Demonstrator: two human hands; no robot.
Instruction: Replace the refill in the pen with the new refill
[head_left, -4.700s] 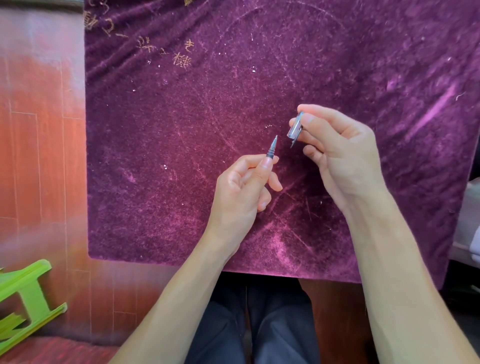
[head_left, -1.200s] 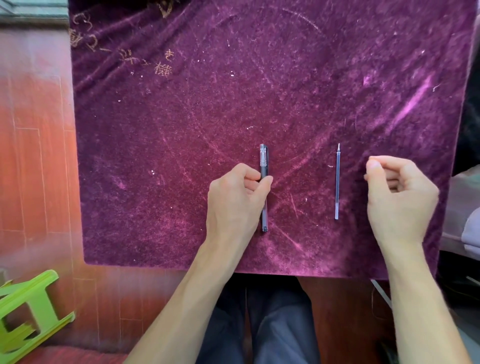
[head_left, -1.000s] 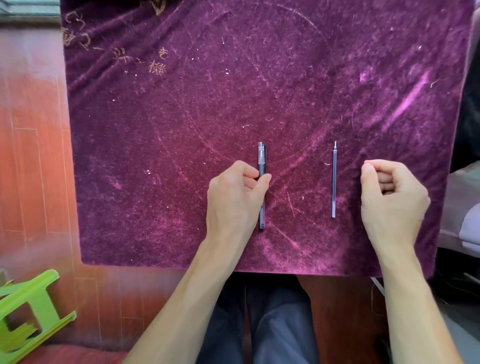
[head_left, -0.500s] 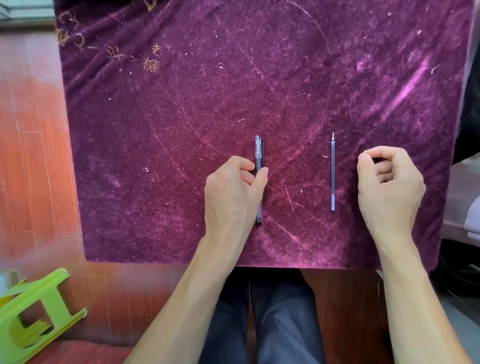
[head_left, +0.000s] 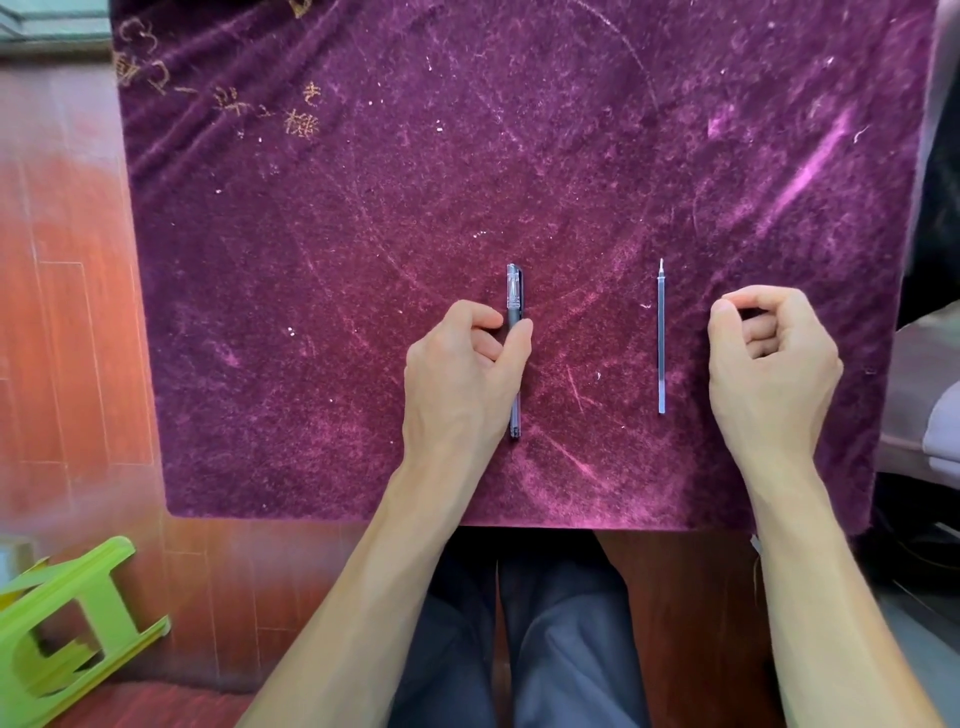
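Observation:
A capped pen (head_left: 514, 291), with a dark barrel and a clear cap, lies lengthwise on the purple velvet cloth (head_left: 363, 218). My left hand (head_left: 462, 374) rests on the cloth, thumb and forefinger pinched around the pen's middle; the hand hides part of the barrel. A thin loose refill (head_left: 661, 338) lies parallel to the pen, further right, tip pointing away from me. My right hand (head_left: 769, 374) sits just right of the refill, loosely curled with nothing in it and not touching the refill.
The cloth covers a small table whose near edge runs above my knees (head_left: 545, 623). A green plastic stool (head_left: 67, 623) lies on the red wooden floor at the lower left. Grey fabric (head_left: 940, 431) shows at the right edge.
Earlier my hands held the pen body and its cap apart above the cloth. Now the capped pen lies on the cloth with the refill beside it. Over the last second both hands stay put.

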